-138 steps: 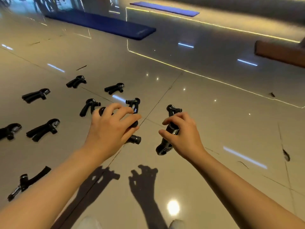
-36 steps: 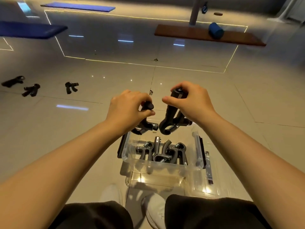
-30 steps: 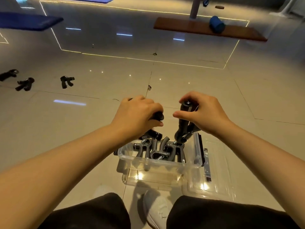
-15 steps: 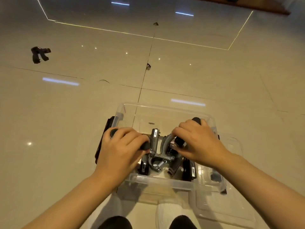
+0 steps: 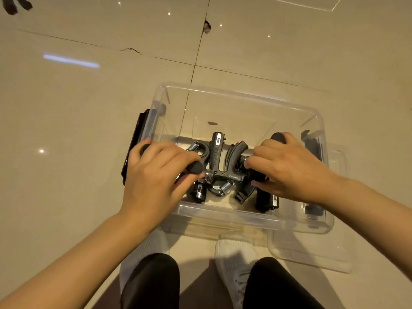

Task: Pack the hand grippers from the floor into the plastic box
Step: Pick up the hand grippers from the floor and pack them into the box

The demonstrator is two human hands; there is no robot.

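Partly packed: left hand (image 5: 153, 177) and right hand (image 5: 287, 168) each clamped on a hand gripper inside plastic box (image 5: 245, 97); several packed grippers (image 5: 219, 166) between fingers, one stray gripper (image 5: 15, 4) far beyond on floor.

Warm, yellowish indoor light falls from overhead onto the glossy tiled floor (image 5: 66, 121), which throws back pinpoint glints at 12 o'clock and 1 long bluish-white streak at 10 o'clock. The clear plastic box (image 5: 240, 92) catches soft glare along its rim. Shadows pool at 6 o'clock beneath the legs. Wide-angle bending stretches the forearms toward the corners; the white shoe (image 5: 231, 255) is slightly motion-blurred.
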